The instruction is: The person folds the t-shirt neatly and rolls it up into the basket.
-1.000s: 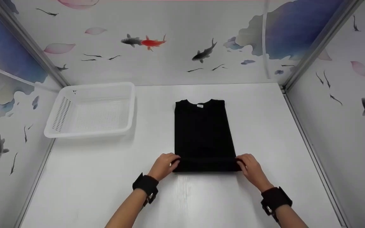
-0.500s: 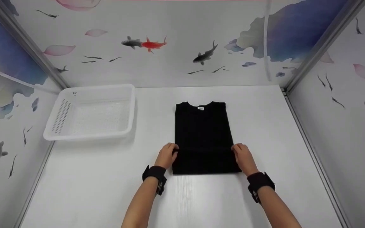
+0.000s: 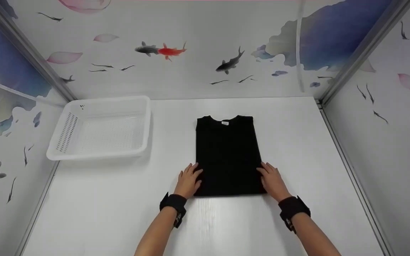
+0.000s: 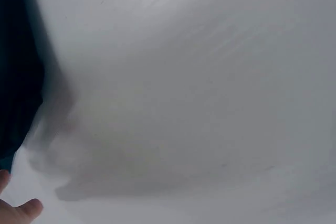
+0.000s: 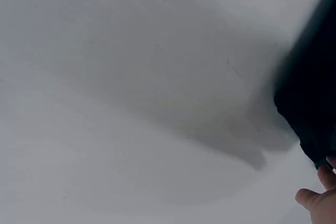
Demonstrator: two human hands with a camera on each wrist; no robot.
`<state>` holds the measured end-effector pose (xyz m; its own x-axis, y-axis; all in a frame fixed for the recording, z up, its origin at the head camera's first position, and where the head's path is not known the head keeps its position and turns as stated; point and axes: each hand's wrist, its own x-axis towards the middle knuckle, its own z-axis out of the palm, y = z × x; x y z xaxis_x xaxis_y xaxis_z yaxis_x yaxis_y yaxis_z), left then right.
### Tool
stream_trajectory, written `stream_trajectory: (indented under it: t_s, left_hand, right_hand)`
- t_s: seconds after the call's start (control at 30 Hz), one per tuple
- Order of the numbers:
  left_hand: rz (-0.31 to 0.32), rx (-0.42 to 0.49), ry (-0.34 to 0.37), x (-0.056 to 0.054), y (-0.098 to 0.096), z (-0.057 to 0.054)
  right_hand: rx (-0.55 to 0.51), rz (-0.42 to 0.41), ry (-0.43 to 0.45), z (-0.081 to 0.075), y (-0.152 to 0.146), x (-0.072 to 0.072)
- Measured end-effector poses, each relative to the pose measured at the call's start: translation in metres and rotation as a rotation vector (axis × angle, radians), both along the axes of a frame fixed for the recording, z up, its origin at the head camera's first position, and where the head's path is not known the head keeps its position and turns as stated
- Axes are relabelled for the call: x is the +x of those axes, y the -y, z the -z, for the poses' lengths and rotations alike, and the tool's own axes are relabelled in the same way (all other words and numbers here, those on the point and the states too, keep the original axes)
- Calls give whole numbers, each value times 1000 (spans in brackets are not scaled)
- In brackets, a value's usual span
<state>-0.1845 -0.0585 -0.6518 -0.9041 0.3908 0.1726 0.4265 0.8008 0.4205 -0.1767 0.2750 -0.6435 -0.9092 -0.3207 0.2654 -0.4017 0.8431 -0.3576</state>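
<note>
A black T-shirt (image 3: 228, 149), folded to a narrow rectangle, lies flat on the white table with its neckline and white label at the far end. My left hand (image 3: 188, 180) rests at its left edge near the bottom, fingers spread and relaxed with the tips on the cloth. On the opposite edge my right hand (image 3: 273, 180) lies in the same way, fingertips over the fabric. In the left wrist view only fingertips (image 4: 32, 208) show beside the dark cloth (image 4: 18, 66). The right wrist view catches fingers (image 5: 307, 198) near the shirt's corner (image 5: 310, 93).
A white perforated plastic basket (image 3: 100, 156) stands at the back left of the table (image 3: 304, 142). Walls printed with fish and petals enclose the table at the back (image 3: 190, 78) and on both sides. Both wrists wear black straps (image 3: 173, 204).
My hands carried the shirt's bottom fold farther up and laid it flat. Since then the fingers have loosened from the edges and spread, resting slightly lower.
</note>
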Motion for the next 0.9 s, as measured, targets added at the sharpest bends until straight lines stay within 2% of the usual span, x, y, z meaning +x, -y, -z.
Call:
stream_trajectory:
  t_s: [0.1,0.2,0.33,0.53,0.63,0.77,0.9]
  left_hand:
    - [77,20,-95,11,4,2]
    - [149,4,-175,21,8,6]
    - [188,-23,-229,27,12,13]
    - [193,-21,-251,26,14,23]
    - [186,-16,-265,25,13,25]
    - [171,-22,-238,24,13,19]
    - [209,-31,-171,31,18,9]
  right_hand:
    - [-48,-70,-119,6,-6,11]
    - [-39,-148,-228,15,-14,23]
    - [-4,-184,-277,24,-23,33]
    - [15,-141,-256,29,-19,35]
    - [13,-100,-251,30,-13,34]
    - [-31,-60,-241,29,-9,34]
    - [-95,-99,-227,28,-11,41]
